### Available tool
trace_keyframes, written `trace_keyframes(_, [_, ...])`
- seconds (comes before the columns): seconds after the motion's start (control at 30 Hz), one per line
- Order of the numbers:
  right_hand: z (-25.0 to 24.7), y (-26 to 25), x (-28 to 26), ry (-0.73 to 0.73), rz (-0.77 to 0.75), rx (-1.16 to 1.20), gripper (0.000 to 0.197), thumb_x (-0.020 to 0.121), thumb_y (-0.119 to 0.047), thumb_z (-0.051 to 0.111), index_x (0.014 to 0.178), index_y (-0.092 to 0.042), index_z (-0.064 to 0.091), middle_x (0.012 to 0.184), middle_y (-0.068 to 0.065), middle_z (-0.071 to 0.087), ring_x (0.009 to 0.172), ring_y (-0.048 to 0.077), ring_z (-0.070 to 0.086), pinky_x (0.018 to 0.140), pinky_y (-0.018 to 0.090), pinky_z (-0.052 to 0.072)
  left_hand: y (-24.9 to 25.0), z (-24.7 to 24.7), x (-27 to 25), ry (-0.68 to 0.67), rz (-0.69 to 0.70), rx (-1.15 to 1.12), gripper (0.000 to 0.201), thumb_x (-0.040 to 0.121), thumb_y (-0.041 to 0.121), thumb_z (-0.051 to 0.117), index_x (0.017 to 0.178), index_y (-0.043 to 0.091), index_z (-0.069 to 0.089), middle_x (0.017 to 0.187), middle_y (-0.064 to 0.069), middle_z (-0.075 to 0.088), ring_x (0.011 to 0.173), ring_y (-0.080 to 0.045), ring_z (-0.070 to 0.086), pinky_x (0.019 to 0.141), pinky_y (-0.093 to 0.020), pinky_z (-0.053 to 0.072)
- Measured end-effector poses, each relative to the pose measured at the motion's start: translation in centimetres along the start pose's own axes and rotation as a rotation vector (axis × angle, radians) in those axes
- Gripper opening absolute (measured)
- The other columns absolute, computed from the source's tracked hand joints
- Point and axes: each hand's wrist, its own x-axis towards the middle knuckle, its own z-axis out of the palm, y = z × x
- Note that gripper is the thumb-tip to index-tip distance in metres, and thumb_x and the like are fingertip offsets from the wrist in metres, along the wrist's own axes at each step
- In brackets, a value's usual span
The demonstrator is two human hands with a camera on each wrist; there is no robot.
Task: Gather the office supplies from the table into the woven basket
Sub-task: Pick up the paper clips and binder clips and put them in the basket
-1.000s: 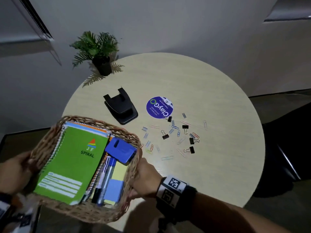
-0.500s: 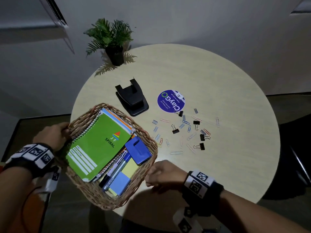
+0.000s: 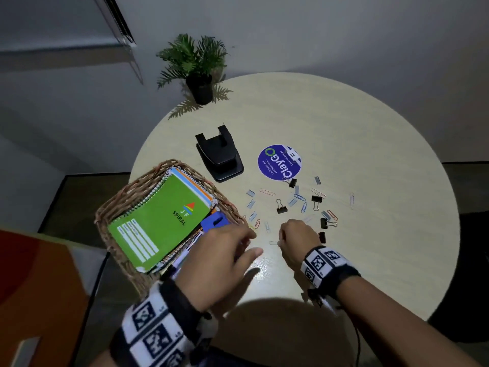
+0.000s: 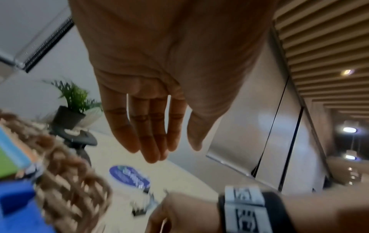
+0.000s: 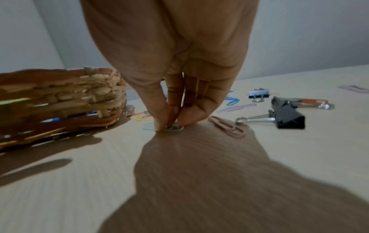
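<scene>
The woven basket (image 3: pixel 116 210) stands at the table's left edge and holds a green spiral notebook (image 3: pixel 158 221), pens and a blue item (image 3: pixel 214 221). Right of it, several paper clips (image 3: pixel 299 197) and black binder clips (image 3: pixel 281 208) lie scattered. My right hand (image 3: pixel 281 239) pinches a silver paper clip (image 5: pixel 174 127) flat on the table between thumb and fingertips. A pink clip (image 5: pixel 227 126) and a binder clip (image 5: pixel 287 117) lie just right of it. My left hand (image 3: pixel 253 243) hovers by the basket's right corner with its fingers (image 4: pixel 151 138) straight and nothing in it.
A black hole punch (image 3: pixel 221 157) sits behind the basket, and a round purple sticker (image 3: pixel 280 162) lies to its right. A potted plant (image 3: pixel 199 75) stands at the far edge. The round table (image 3: pixel 370 247) drops off close to me; an orange surface (image 3: pixel 39 287) is at lower left.
Both hands have let go of the basket, which now rests on the table. My right hand moved to the clips and pinched one. My left hand swung over to the basket's right side.
</scene>
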Motion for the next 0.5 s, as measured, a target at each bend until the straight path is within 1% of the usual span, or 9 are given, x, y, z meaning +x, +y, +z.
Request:
trace_keyframes(0.07, [0.4, 0.0, -0.3, 0.002, -0.031, -0.044, 0.013, 0.089, -0.025, 0.06, 0.093, -0.012, 0.061, 0.098, 0.006, 0.059, 0.087, 0.027, 0.062, 0.068, 0.032, 0.045, 0.3, 2.9, 0.9, -0.023, -0.037, -0.009, 0.027, 0.089, 0.044, 0.054, 0.106, 0.025, 0.063, 0.1, 0.008, 0.067, 0.09, -0.01, 0.059, 0.078, -0.025, 0.047])
trace_keyframes(0.13, [0.5, 0.4, -0.8, -0.002, -0.054, -0.067, 0.014, 0.091, -0.025, 0.057, 0.096, -0.012, 0.058, 0.1, 0.007, 0.058, 0.089, 0.027, 0.061, 0.068, 0.033, 0.044, 0.6, 5.6, 2.2, -0.014, -0.113, -0.064, 0.025, 0.092, 0.033, 0.052, 0.11, 0.019, 0.063, 0.106, 0.002, 0.067, 0.1, -0.016, 0.059, 0.086, -0.033, 0.048])
trace_keyframes(0.17, [0.4, 0.8, -1.2, 0.001, -0.058, -0.061, 0.014, 0.091, -0.025, 0.056, 0.097, -0.012, 0.058, 0.1, 0.007, 0.058, 0.089, 0.027, 0.062, 0.069, 0.033, 0.044, 1.0, 7.0, 2.8, -0.012, -0.147, -0.072, 0.023, 0.094, 0.028, 0.051, 0.109, 0.017, 0.063, 0.107, -0.001, 0.066, 0.101, -0.019, 0.059, 0.087, -0.035, 0.049])
trace_keyframes(0.2, [0.1, 1.3, -1.6, 0.012, -0.047, -0.03, 0.013, 0.09, -0.025, 0.056, 0.095, -0.013, 0.058, 0.099, 0.006, 0.059, 0.088, 0.026, 0.062, 0.069, 0.033, 0.046, 1.3, 8.3, 3.5, -0.018, -0.172, -0.044, 0.019, 0.094, 0.022, 0.05, 0.107, 0.015, 0.063, 0.107, -0.003, 0.065, 0.1, -0.021, 0.059, 0.086, -0.036, 0.049])
trace_keyframes(0.27, [-1.0, 2.8, -2.4, 0.053, 0.011, 0.119, 0.009, 0.088, -0.023, 0.056, 0.083, -0.017, 0.06, 0.087, 0.003, 0.064, 0.078, 0.022, 0.062, 0.068, 0.032, 0.051, 1.7, 10.4, 5.0, -0.044, -0.198, 0.095, 0.017, 0.09, 0.009, 0.053, 0.106, 0.012, 0.059, 0.111, -0.007, 0.06, 0.099, -0.024, 0.058, 0.084, -0.034, 0.05])
trace_keyframes(0.33, [-2.2, 4.7, -3.5, 0.099, 0.057, 0.278, 0.017, 0.085, -0.02, 0.055, 0.069, -0.019, 0.058, 0.072, -0.003, 0.065, 0.068, 0.016, 0.062, 0.065, 0.034, 0.054, 1.6, 11.8, 6.4, -0.085, -0.242, 0.227, 0.036, 0.084, 0.003, 0.057, 0.119, 0.005, 0.053, 0.126, -0.013, 0.053, 0.111, -0.026, 0.053, 0.093, -0.032, 0.047])
trace_keyframes(0.37, [-2.9, 5.5, -4.1, 0.124, 0.07, 0.33, 0.018, 0.083, -0.018, 0.056, 0.065, -0.018, 0.058, 0.068, -0.005, 0.064, 0.065, 0.014, 0.061, 0.064, 0.034, 0.054, 1.5, 12.2, 7.0, -0.116, -0.273, 0.3, 0.043, 0.084, 0.004, 0.056, 0.127, 0.0, 0.048, 0.133, -0.018, 0.048, 0.12, -0.029, 0.048, 0.1, -0.034, 0.044])
trace_keyframes(0.43, [-3.9, 7.0, -5.3, 0.163, 0.076, 0.371, 0.019, 0.081, -0.017, 0.058, 0.062, -0.017, 0.058, 0.065, -0.005, 0.066, 0.063, 0.013, 0.062, 0.062, 0.034, 0.053, 1.8, 12.7, 7.8, -0.186, -0.312, 0.473, 0.056, 0.087, 0.01, 0.055, 0.136, -0.009, 0.037, 0.143, -0.028, 0.037, 0.135, -0.039, 0.033, 0.114, -0.041, 0.03])
trace_keyframes(0.5, [-4.5, 8.2, -6.4, 0.18, 0.078, 0.388, 0.021, 0.081, -0.016, 0.061, 0.061, -0.017, 0.059, 0.064, -0.005, 0.067, 0.062, 0.012, 0.062, 0.06, 0.032, 0.05, 2.3, 13.2, 8.3, -0.253, -0.364, 0.543, 0.068, 0.085, 0.01, 0.058, 0.14, -0.015, 0.026, 0.148, -0.031, 0.029, 0.14, -0.043, 0.022, 0.118, -0.044, 0.02])
